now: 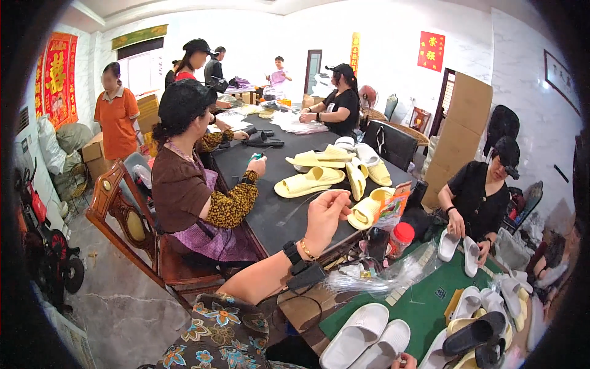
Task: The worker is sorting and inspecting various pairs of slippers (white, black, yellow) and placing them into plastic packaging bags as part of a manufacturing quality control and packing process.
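1. Hanging beside yellow slippers (307, 182), the wearer's left hand (329, 214) is pinched narrow; whether it holds anything, onlookers cannot tell.
2. White slippers (362, 326) lie at the green mat's (418, 310) near edge; the right hand (404, 361) is beside them, grip unclear.
3. Apparently mid-handling, the pair calls for the left hand to join.

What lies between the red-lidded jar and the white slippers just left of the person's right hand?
In the head view, clear plastic, then green mat, lie between jar and slippers.
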`<state>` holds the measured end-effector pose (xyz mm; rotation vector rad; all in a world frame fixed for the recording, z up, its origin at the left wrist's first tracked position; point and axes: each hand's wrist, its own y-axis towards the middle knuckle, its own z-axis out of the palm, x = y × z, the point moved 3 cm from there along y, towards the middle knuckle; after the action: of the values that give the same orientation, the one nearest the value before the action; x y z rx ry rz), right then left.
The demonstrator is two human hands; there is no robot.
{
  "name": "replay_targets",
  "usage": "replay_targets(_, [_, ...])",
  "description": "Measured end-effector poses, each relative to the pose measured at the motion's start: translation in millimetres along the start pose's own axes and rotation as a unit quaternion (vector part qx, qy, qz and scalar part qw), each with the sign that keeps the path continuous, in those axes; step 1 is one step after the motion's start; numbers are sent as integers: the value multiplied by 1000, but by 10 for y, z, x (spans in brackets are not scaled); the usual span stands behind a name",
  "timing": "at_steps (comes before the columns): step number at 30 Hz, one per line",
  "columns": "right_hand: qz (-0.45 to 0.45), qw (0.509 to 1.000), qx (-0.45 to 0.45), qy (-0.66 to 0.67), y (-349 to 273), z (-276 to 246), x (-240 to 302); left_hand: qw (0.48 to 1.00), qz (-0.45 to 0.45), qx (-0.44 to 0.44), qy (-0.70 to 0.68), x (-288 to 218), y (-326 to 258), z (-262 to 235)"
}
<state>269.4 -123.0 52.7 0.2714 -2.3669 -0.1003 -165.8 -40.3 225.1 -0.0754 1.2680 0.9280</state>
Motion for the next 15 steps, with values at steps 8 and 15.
replay_targets(8, [-5, 983, -38, 181, 203, -61, 357, 791, 364, 332, 363, 332, -1003, 510])
replay_targets(15, [-56, 925, 22, 375, 275, 437, 691, 733, 338, 512, 294, 974, -2011, 712])
